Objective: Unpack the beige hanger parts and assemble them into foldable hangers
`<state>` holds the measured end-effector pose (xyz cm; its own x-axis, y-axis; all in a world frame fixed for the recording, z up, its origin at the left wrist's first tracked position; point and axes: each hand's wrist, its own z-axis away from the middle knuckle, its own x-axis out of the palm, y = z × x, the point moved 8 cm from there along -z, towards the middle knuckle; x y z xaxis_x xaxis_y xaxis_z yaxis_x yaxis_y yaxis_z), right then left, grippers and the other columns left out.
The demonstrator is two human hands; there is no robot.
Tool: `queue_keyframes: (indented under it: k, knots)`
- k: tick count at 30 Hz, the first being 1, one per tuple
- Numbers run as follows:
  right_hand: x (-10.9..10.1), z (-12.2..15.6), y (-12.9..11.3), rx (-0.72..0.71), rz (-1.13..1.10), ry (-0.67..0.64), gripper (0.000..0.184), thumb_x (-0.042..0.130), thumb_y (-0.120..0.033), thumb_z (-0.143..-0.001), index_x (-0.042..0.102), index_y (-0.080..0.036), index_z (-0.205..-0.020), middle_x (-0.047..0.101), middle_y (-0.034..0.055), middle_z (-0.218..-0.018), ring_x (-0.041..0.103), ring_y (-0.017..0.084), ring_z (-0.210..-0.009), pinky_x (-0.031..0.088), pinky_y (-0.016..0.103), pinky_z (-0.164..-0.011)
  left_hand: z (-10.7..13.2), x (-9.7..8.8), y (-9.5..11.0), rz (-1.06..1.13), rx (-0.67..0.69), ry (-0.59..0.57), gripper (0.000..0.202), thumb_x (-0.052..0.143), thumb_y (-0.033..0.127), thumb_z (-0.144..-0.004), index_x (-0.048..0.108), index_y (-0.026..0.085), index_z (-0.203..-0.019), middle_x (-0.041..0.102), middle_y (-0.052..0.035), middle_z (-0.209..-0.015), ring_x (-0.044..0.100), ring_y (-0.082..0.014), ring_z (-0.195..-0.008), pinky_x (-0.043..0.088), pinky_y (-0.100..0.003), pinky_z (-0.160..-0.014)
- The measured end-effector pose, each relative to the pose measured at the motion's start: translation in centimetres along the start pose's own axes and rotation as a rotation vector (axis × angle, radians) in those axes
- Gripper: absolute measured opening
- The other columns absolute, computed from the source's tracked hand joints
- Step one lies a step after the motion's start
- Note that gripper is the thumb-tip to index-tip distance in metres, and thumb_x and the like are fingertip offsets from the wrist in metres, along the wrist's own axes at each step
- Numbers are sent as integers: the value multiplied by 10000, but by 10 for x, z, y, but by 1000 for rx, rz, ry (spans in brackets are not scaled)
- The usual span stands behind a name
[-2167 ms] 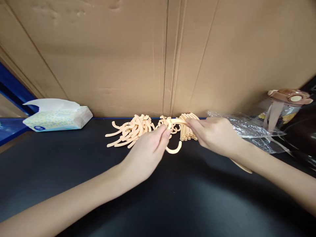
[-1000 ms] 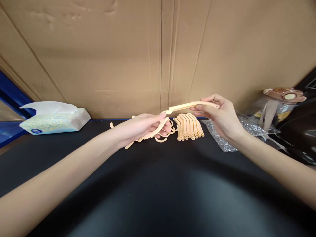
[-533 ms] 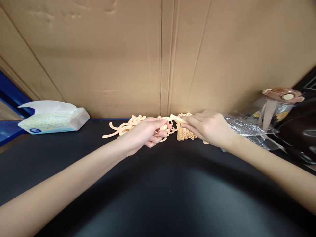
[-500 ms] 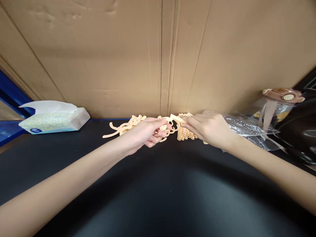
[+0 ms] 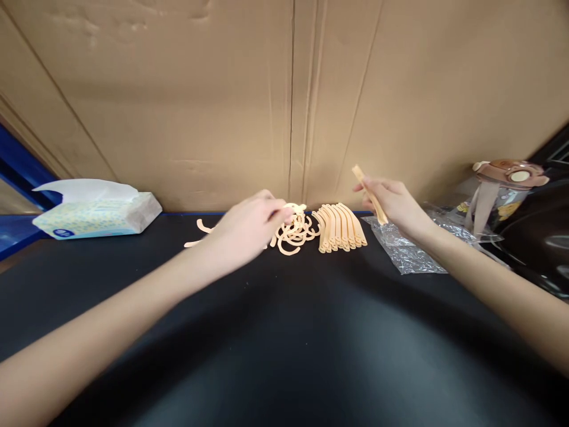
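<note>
Here, right hand (image 5: 393,201) gripping a peach strip (image 5: 370,194) raised, left hand (image 5: 249,228) pinching a hook (image 5: 291,209) over the pile (image 5: 296,232)

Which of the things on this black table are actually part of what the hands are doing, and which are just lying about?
In use:
- left hand at the loose pile of curved peach plastic hooks
- right hand gripping a straight peach plastic bar
- neat row of peach plastic bars

Lying about:
- crinkled clear plastic bag
- tissue pack
- brown-lidded drink bottle
- cardboard backing
</note>
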<state>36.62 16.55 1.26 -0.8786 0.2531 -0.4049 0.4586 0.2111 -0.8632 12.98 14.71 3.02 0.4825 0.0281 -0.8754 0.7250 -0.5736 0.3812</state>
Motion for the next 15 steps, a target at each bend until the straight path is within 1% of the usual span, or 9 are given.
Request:
queue_keyframes:
  k: [2, 3, 4, 6, 8, 9, 11, 13, 15]
  knots:
    - [-19, -7, -9, -175, 100, 147, 288, 463, -425, -903, 595, -182, -825, 491, -16, -583, 440, 91, -480, 340, 235, -440, -7, -8, -31, 7, -146, -24, 345, 416, 446, -878, 586, 182, -735, 604, -26, -731, 552, -180, -671, 325, -268, -585]
    - [-25, -8, -14, -261, 159, 197, 259, 498, -419, -886, 594, -189, -818, 552, 0, -644, 493, 102, -526, 391, 244, -476, -10, -11, -48, 22, -214, -14, 316, 455, 453, -851, 598, 180, -781, 627, -24, -737, 571, -183, -679, 345, -264, -584]
    - [-27, -7, -18, -340, 215, 230, 230, 536, -409, -866, 597, -194, -814, 608, 16, -722, 549, 117, -589, 443, 260, -526, -11, -15, -65, 60, -272, 22, 296, 512, 460, -813, 604, 183, -863, 660, -25, -802, 597, -189, -725, 379, -260, -609]
    - [-24, 0, -25, -475, 312, 243, 178, 592, -379, -832, 616, -203, -832, 673, 35, -864, 633, 160, -742, 515, 303, -649, -9, -17, -96, 57, -371, 76, 345, 588, 486, -748, 586, 192, -927, 688, -39, -914, 627, -204, -805, 420, -262, -644]
    - [-12, 9, -27, -590, 407, 196, 140, 588, -334, -838, 640, -210, -880, 698, 43, -957, 661, 188, -861, 534, 334, -746, -5, -10, -117, -10, -404, 43, 344, 579, 505, -747, 594, 194, -894, 691, -44, -899, 634, -215, -801, 430, -271, -635]
    - [-5, 14, -26, -640, 465, 160, 138, 563, -309, -855, 650, -211, -899, 705, 45, -987, 665, 195, -895, 533, 341, -768, -3, -7, -125, -61, -417, 35, 344, 563, 513, -757, 598, 198, -889, 690, -45, -899, 633, -221, -789, 425, -279, -622]
    - [10, 22, -19, -692, 610, 96, 178, 501, -257, -888, 669, -210, -922, 716, 45, -1015, 669, 206, -923, 532, 346, -757, 2, -4, -132, -137, -429, 43, 354, 531, 521, -784, 600, 206, -928, 683, -45, -950, 625, -230, -796, 419, -293, -621]
    - [18, 26, -8, -698, 725, 63, 226, 460, -210, -901, 681, -203, -944, 720, 44, -1021, 673, 212, -926, 530, 346, -738, 8, -6, -129, -167, -416, 108, 388, 515, 529, -805, 572, 209, -1018, 656, -52, -1059, 613, -232, -834, 427, -305, -650]
    - [24, 28, 1, -696, 768, 23, 246, 451, -180, -898, 683, -195, -977, 715, 42, -1045, 673, 212, -932, 528, 344, -748, 14, -12, -118, -171, -366, 203, 415, 494, 533, -829, 531, 205, -1080, 613, -65, -1141, 598, -232, -863, 439, -320, -695]
